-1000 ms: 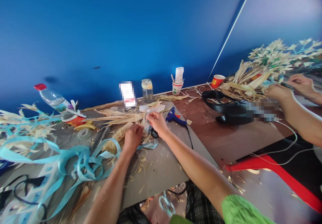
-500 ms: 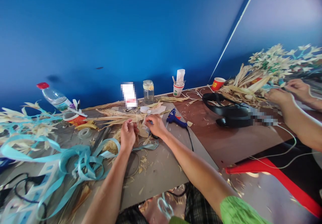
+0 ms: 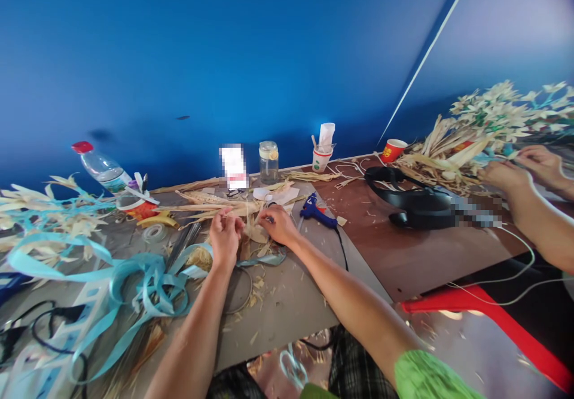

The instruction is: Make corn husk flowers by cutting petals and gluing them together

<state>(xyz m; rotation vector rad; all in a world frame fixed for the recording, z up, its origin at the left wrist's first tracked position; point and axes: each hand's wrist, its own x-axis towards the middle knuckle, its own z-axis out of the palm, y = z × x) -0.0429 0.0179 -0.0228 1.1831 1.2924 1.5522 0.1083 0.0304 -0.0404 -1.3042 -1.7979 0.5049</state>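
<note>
My left hand [image 3: 225,235] is closed, its thumb and fingers curled together over the grey board. Whatever is between its fingertips is too small to make out. Just to the right, my right hand [image 3: 280,224] is pinched at the edge of a pale piece of corn husk [image 3: 255,230], which lies between the two hands. Long dried husks [image 3: 210,201] stretch out behind my fingers. Beneath my wrists runs a light blue ribbon [image 3: 269,259], with a bundle of tan fibre [image 3: 200,259] beside my left hand.
A blue glue gun [image 3: 317,210] lies right of my right hand, its cord trailing forward. Tangled blue ribbon [image 3: 150,285] and a power strip [image 3: 63,339] fill the left. A glass jar [image 3: 268,163] stands behind. A co-worker's hands [image 3: 515,174] work at far right beyond a black headset [image 3: 412,201].
My left hand has turned slightly and its fingers have shifted a little left, away from the right hand. The pale husk between them shows more. The whole view has moved slightly.
</note>
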